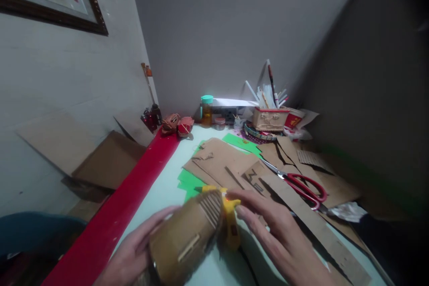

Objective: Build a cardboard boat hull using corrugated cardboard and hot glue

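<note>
My left hand is wrapped round a brown cardboard piece with a rounded, ribbed tip and a narrow slot in its face. Partly behind that piece is a yellow hot glue gun, its nozzle to the left, its handle toward me and a dark cord trailing off. At the back end of the gun is my right hand, with thumb and fingers stretched out and apart; whether the fingertips touch it cannot be made out. Red-handled scissors lie on cardboard scraps beyond my right hand.
Green paper and a long cardboard strip lie on the pale tabletop. At the back stand a jar with a turquoise lid and a box of pens and sticks. A grey panel rises behind.
</note>
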A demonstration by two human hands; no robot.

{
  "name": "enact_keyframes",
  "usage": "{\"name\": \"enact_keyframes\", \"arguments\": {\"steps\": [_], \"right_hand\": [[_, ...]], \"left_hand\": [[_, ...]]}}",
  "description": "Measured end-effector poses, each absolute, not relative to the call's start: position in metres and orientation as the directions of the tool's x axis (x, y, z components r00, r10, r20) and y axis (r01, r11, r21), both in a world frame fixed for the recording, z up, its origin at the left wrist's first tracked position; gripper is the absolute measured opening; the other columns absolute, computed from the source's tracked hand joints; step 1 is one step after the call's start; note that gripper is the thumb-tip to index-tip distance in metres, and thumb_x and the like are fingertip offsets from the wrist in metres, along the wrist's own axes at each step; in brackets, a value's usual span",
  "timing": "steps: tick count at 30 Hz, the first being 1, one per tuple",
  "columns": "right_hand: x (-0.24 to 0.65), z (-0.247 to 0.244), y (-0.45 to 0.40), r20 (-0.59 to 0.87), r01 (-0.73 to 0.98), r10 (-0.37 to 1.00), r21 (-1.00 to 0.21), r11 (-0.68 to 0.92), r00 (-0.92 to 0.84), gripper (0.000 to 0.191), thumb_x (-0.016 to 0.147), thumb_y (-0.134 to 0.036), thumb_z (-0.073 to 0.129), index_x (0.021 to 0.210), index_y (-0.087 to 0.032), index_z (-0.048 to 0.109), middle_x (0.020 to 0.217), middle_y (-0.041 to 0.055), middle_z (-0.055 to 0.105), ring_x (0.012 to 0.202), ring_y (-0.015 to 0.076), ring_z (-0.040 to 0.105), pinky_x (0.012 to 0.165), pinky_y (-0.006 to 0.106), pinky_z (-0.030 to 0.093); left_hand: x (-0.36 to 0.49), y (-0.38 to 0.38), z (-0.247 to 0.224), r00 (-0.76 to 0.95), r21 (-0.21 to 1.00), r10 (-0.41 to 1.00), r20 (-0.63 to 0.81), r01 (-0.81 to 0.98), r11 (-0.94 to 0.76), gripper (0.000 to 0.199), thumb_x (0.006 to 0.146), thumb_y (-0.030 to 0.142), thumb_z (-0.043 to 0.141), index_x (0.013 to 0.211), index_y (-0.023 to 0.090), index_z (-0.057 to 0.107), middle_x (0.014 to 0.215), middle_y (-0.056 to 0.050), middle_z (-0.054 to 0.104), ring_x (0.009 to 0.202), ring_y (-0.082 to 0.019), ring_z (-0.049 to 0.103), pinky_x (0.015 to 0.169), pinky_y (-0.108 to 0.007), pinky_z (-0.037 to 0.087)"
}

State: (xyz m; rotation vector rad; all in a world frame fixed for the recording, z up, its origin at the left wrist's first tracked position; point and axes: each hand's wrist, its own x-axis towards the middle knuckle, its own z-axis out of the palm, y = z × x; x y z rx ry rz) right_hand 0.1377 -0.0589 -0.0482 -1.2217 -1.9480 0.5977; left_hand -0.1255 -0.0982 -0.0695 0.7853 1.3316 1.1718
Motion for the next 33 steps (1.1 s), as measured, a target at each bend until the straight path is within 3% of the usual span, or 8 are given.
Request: {"name": "enact_keyframes", "arguments": {"steps": [4, 10, 14, 21, 28, 33], "right_hand": [[0.145, -0.043, -0.053, 0.372, 0.577, 0.902, -0.696, 0.428, -0.22, 0.024, 0.103, -0.041, 0.053, 0.116, -0.035, 0.073, 0.117, -0.0034, 0.079, 0.103, 0.017, 0.077, 0.068, 0.015, 0.063], [0.157, -0.061, -0.045, 0.458, 0.616, 0.837, -0.577, 0.535, -0.298, 0.023, 0.104, -0.038, 0.053, 0.12, -0.035, 0.069, 0.119, -0.0011, 0.078, 0.104, 0.0147, 0.077, 0.082, 0.015, 0.061], [0.158, -0.067, -0.043, 0.461, 0.631, 0.832, -0.554, 0.542, -0.309, 0.023, 0.104, -0.037, 0.053, 0.122, -0.036, 0.067, 0.119, -0.0029, 0.078, 0.105, 0.0131, 0.076, 0.083, 0.013, 0.06], [0.158, -0.067, -0.044, 0.364, 0.578, 0.882, -0.666, 0.471, -0.299, 0.025, 0.104, -0.037, 0.051, 0.119, -0.03, 0.07, 0.121, 0.0014, 0.078, 0.106, 0.0159, 0.076, 0.084, 0.017, 0.062], [0.161, -0.068, -0.043, 0.428, 0.583, 0.843, -0.611, 0.536, -0.326, 0.024, 0.102, -0.033, 0.053, 0.118, -0.032, 0.071, 0.119, -0.0003, 0.078, 0.105, 0.0163, 0.077, 0.084, 0.019, 0.063], [0.164, -0.073, -0.042, 0.413, 0.567, 0.854, -0.639, 0.52, -0.317, 0.025, 0.101, -0.032, 0.055, 0.119, -0.034, 0.071, 0.115, -0.0006, 0.08, 0.087, 0.0152, 0.08, 0.057, 0.013, 0.061]], "left_hand": [[-0.141, -0.084, -0.076, -0.269, 0.949, 0.919, -0.288, -0.206, 0.238, 0.059, 0.072, 0.051, 0.082, 0.126, 0.03, 0.071, 0.142, -0.006, 0.069, 0.136, -0.039, 0.057, 0.111, -0.048, 0.049], [-0.16, -0.069, -0.092, -0.387, 0.97, 0.899, -0.206, -0.199, 0.137, 0.067, 0.078, 0.043, 0.078, 0.138, 0.029, 0.054, 0.154, -0.008, 0.055, 0.144, -0.033, 0.046, 0.124, -0.05, 0.026], [-0.164, -0.068, -0.102, -0.383, 0.97, 0.897, -0.222, -0.18, 0.163, 0.068, 0.077, 0.047, 0.078, 0.138, 0.028, 0.053, 0.153, -0.011, 0.055, 0.143, -0.034, 0.046, 0.122, -0.053, 0.029], [-0.167, -0.068, -0.113, -0.415, 0.979, 0.887, -0.204, -0.066, 0.195, 0.077, 0.076, 0.057, 0.076, 0.142, 0.026, 0.051, 0.16, -0.012, 0.047, 0.148, -0.035, 0.039, 0.124, -0.051, 0.025], [-0.165, -0.068, -0.106, -0.432, 0.978, 0.894, -0.121, 0.103, 0.182, 0.09, 0.072, 0.066, 0.076, 0.144, 0.018, 0.05, 0.158, -0.018, 0.049, 0.149, -0.034, 0.04, 0.125, -0.047, 0.026], [-0.169, -0.067, -0.102, -0.449, 0.969, 0.885, -0.121, 0.14, 0.204, 0.109, 0.066, 0.074, 0.075, 0.149, 0.012, 0.043, 0.151, -0.025, 0.052, 0.145, -0.039, 0.044, 0.122, -0.049, 0.032]]}}
